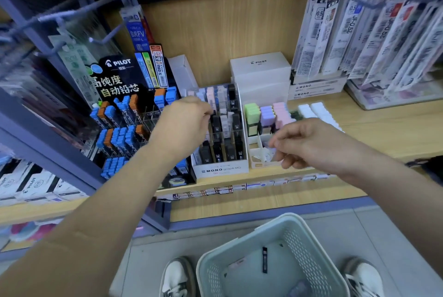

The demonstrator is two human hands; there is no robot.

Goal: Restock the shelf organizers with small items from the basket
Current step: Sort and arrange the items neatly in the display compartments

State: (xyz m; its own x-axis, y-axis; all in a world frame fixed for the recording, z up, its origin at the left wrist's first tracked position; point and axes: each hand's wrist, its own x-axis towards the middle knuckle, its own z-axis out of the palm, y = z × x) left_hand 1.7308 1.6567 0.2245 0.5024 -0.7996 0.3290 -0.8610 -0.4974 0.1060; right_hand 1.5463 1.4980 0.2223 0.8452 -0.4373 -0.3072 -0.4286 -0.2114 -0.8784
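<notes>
A pale green basket [309,244] stands on the floor between my shoes, holding a thin black lead case [264,259] and a few flat packets. On the shelf a white MONO organizer box [221,170] holds rows of black and pastel lead cases. My left hand [183,126] hovers over its left side with fingers curled; what they pinch is hidden. My right hand [304,143] is over the white divided organizer [257,165] of pastel erasers, its fingers curled as if pinching something small that is too blurred to make out.
A black PILOT lead display [124,114] with blue and orange cases stands at the left. White PILOT boxes [261,69] sit behind the organizers. Hanging refill packs [374,33] fill the upper right, and metal hooks [72,16] jut out at the upper left.
</notes>
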